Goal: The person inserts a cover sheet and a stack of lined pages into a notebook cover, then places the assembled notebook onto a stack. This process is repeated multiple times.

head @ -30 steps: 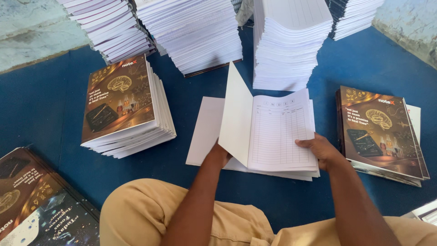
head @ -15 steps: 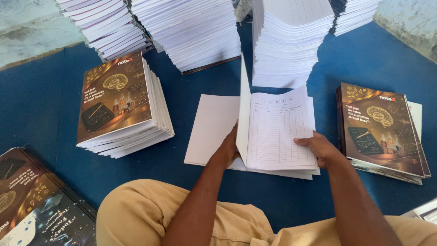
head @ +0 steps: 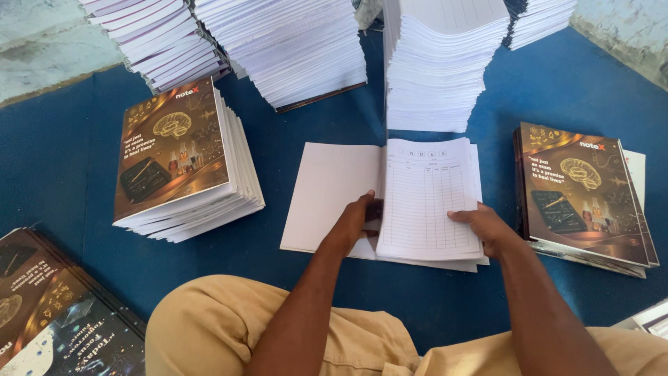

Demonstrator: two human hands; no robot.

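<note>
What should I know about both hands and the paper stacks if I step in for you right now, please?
Left hand: fingers tucked at the fold of the open booklet on the blue mat.
Right hand: pressing the ruled table page flat at its right edge.
Around: covered notebooks stacked left and right; tall white page stacks behind.
Done: booklet open, blank cover side left.
Left: booklet not yet closed or stacked.
</note>
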